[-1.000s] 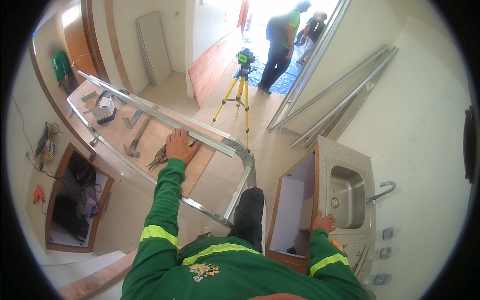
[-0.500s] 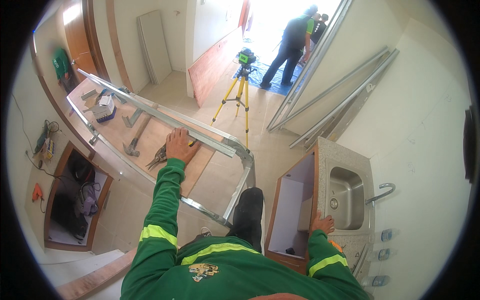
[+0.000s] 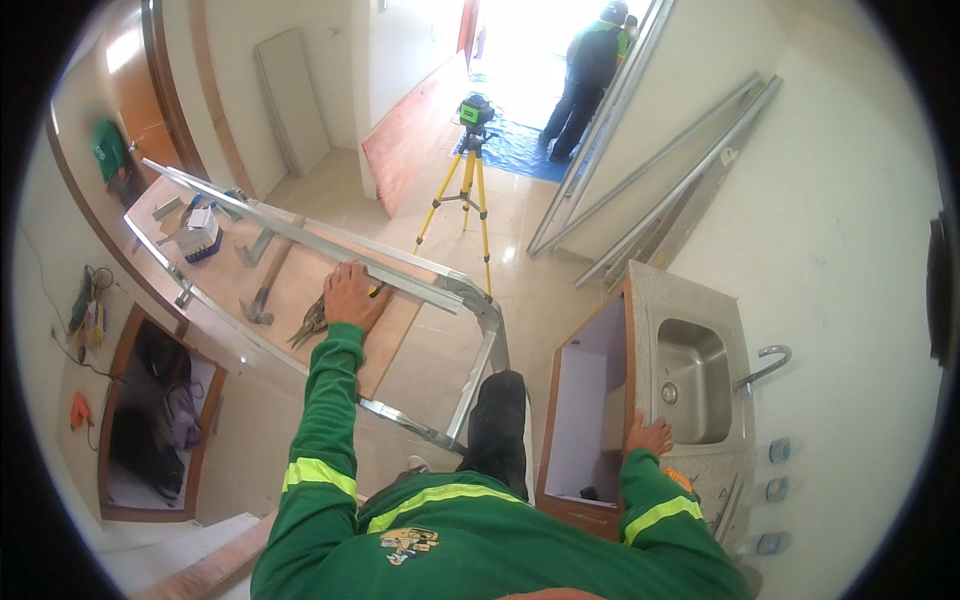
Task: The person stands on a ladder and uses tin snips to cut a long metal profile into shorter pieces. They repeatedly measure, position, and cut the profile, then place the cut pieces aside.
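Note:
My left hand (image 3: 350,298) lies over the handles of a pair of tin snips (image 3: 312,322), fingers stretched toward a metal channel (image 3: 410,280). The palm hides most of the handles, and I see no grip on them. Both snips and channel rest on a plywood board (image 3: 390,345) set across a metal ladder-like frame (image 3: 478,385). A claw hammer (image 3: 260,300) is left of the snips. On the right, my right hand (image 3: 652,437) rests with fingers out on the counter edge (image 3: 645,350), beside a steel sink (image 3: 693,380).
A green laser level (image 3: 475,112) stands on a yellow tripod (image 3: 467,185) ahead. A person (image 3: 590,75) is beyond it on a blue sheet (image 3: 525,150). Long metal channels (image 3: 690,185) lean on the right wall. A small box (image 3: 200,232) sits at the board's far end.
My view has shifted slightly, while both hands keep their places on the board and counter. The person on the blue sheet has bent forward and moved partly behind the leaning channels.

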Tool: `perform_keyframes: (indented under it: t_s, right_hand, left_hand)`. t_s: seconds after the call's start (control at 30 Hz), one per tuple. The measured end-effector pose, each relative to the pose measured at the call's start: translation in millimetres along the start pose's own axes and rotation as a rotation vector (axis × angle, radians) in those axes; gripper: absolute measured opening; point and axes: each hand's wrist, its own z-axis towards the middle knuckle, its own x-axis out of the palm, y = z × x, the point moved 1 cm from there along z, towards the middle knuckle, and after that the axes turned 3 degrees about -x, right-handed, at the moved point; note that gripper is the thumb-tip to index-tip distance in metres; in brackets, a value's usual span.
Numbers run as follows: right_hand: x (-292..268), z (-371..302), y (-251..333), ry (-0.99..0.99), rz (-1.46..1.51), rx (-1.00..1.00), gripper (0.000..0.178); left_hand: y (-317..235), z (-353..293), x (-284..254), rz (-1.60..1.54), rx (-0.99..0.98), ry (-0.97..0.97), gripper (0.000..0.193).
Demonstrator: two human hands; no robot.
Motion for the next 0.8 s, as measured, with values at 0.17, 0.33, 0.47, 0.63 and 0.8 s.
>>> perform_keyframes:
  t_s: [0.17,0.33,0.47,0.63,0.8]
  right_hand:
    - [-18,-3,13,0.100,-0.011,0.029,0.082]
    - [-13,1,9,0.088,-0.024,0.049,0.081]
    - [-14,-1,12,0.096,-0.027,0.048,0.081]
    - [-9,0,6,0.048,-0.030,0.024,0.080]
    - [-5,2,3,0.036,0.002,0.017,0.080]
  left_hand:
    - [2,-2,-1,0.002,0.019,-0.031,0.067]
    - [1,-1,1,-0.008,0.026,-0.045,0.065]
    - [0,-3,-1,-0.001,0.026,-0.053,0.064]
    - [-2,-2,-1,-0.007,0.031,-0.049,0.063]
    - [-3,-3,-2,-0.006,0.039,-0.077,0.061]
